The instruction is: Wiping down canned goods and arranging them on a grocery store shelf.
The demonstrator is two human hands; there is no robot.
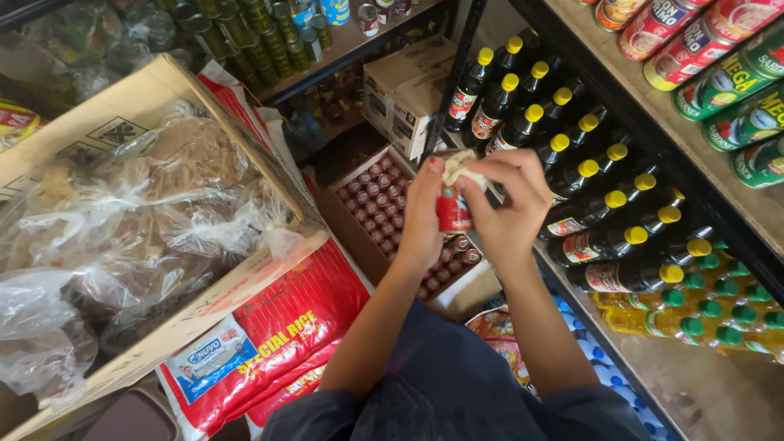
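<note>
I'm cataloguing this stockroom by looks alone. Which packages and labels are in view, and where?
Small red can: held by both hands, centre.
Dark bottles: yellow caps, right shelf rows.
Red sack: white-blue label, lower left.
Open carton: red-topped cans, floor centre.
Lying cans: red and green labels, upper right shelf.

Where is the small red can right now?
In the head view, the small red can sits centre frame, held between the left hand and right hand, above the open box of similar cans and left of the dark yellow-capped bottles.
</note>
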